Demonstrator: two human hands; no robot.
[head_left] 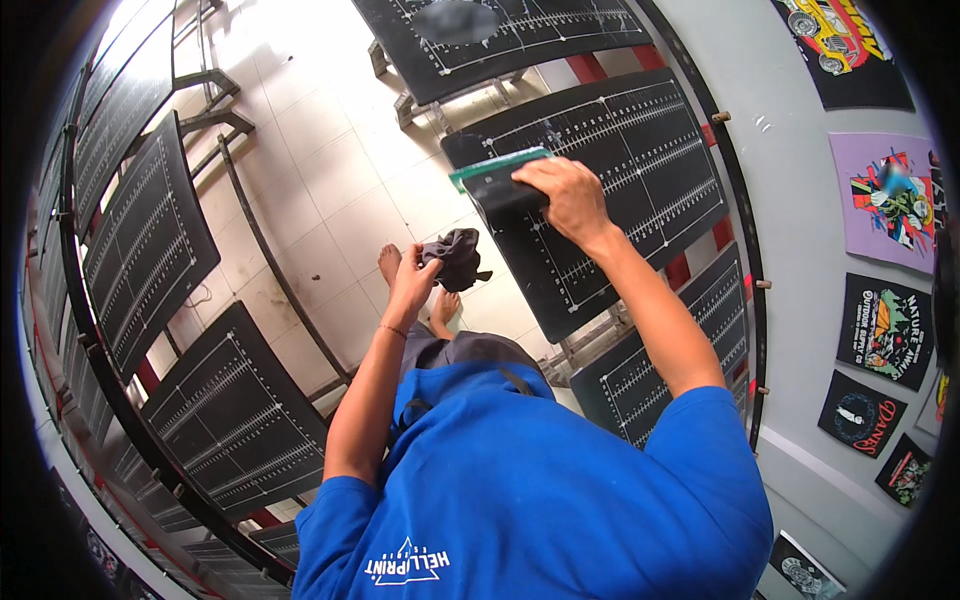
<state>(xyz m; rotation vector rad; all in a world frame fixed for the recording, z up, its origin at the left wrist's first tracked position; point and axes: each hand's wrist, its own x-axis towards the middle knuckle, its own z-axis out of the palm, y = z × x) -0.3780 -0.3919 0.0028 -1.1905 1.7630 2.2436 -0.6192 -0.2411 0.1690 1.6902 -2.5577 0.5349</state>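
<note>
My right hand [572,200] is closed on a squeegee [502,186] with a dark body and a green blade edge. The squeegee is over the left end of a black printing board [640,200] marked with white ruler lines; whether it touches the board I cannot tell. My left hand [413,278] is lower, above the floor gap beside that board. Its fingers pinch a crumpled dark grey cloth [456,260], which hangs clear of the board.
More marked black boards stand in a row along my right, including a far board [540,45] with a grey smear and a near board [660,380]. Another row [235,400] lines my left behind a metal rail [265,250]. Between them runs a tiled floor [330,180]. Printed samples [885,330] hang on the right wall.
</note>
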